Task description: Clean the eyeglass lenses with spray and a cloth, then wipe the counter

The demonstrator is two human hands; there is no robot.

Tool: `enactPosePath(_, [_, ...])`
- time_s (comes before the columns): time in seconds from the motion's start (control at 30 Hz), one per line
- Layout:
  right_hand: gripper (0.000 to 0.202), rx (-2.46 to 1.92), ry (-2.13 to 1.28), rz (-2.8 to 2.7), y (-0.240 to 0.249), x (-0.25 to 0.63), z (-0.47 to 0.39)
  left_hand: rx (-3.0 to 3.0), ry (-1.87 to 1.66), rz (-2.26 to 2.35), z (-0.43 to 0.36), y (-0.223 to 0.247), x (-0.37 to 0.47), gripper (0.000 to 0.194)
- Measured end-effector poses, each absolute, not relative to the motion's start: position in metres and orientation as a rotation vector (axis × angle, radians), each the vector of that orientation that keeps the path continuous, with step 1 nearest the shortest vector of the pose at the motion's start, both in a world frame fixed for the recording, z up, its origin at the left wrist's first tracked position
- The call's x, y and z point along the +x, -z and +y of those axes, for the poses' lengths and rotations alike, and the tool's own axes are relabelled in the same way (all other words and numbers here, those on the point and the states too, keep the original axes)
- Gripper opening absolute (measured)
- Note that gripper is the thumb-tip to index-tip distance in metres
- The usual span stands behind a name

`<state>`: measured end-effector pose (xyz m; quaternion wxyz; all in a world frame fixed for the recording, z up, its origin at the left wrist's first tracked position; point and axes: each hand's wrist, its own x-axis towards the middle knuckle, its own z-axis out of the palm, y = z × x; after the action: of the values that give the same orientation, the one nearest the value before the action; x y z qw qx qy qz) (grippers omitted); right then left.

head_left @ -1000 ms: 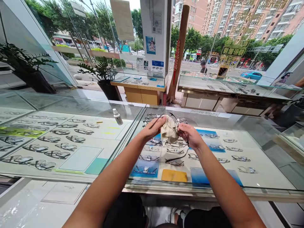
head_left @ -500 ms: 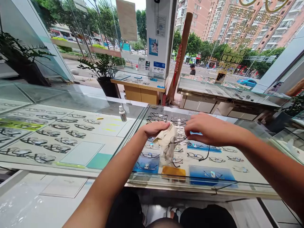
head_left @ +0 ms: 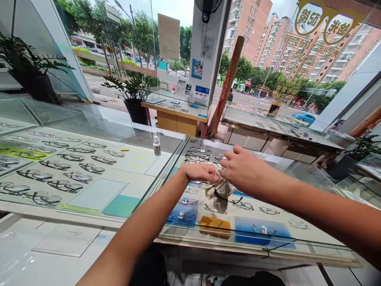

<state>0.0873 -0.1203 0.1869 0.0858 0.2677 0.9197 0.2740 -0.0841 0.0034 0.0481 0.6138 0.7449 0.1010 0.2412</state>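
My left hand (head_left: 203, 172) is closed on a cream cleaning cloth (head_left: 222, 186), thumb and fingers pinched towards the middle. Opposite it, my right hand (head_left: 241, 169) has its fingers curled against the cloth, around a pair of eyeglasses. Most of the eyeglasses are hidden by the cloth and fingers; dark thin parts, seemingly their arms, show below the cloth. Both hands are above a glass display case (head_left: 166, 178), whose rows of spectacle frames lie under the glass. An orange-yellow cloth (head_left: 214, 227) lies below the hands, near the case's front edge.
A small white spray bottle (head_left: 156, 146) stands on the case to the left. Blue display cards (head_left: 253, 231) and several spectacles (head_left: 243, 203) lie inside the case. A potted plant (head_left: 133, 105), a wooden post (head_left: 228, 81) and more counters (head_left: 253, 123) stand beyond.
My hands have come closer together. The cloth now bunches around the eyeglasses, which hung more in view before. My view has tilted up slightly.
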Motion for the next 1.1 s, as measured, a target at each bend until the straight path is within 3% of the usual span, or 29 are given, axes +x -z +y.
enactPosePath(0.1, [0.022,0.863,-0.902,2.744,-0.195,0.089,-0.12,1.568,-0.381,0.108,0.001,-0.049,-0.077,0.054])
enactPosePath(0.23, [0.01,1.239,-0.944,2.843,-0.2,0.106,-0.116,1.321,-0.637,0.102,-0.002,-0.051,-0.069,0.045])
enactPosePath(0.3, [0.015,1.552,-0.78,2.961,-0.19,0.119,-0.108,1.275,-0.738,0.11,-0.003,-0.05,-0.065,0.047])
enactPosePath(0.37, [0.022,1.905,-0.364,3.116,-0.171,0.13,-0.096,1.281,-0.81,0.136,-0.002,-0.049,-0.064,0.048])
enactPosePath(0.43, [0.031,2.194,0.289,3.259,-0.145,0.136,-0.082,1.324,-0.84,0.185,0.0,-0.048,-0.063,0.048])
enactPosePath(0.53, [0.037,2.246,1.278,3.295,-0.108,0.137,-0.06,1.41,-0.834,0.281,0.002,-0.046,-0.063,0.049])
enactPosePath(0.6, [0.039,2.184,1.678,3.222,-0.093,0.136,-0.048,1.452,-0.82,0.324,0.003,-0.044,-0.063,0.048])
enactPosePath(0.73, [0.039,2.033,2.177,2.98,-0.08,0.14,-0.033,1.493,-0.807,0.371,0.003,-0.041,-0.061,0.05])
enactPosePath(1.1, [0.04,1.883,3.155,2.481,-0.041,0.144,-0.024,1.528,-0.866,0.374,-0.009,-0.034,-0.045,0.043])
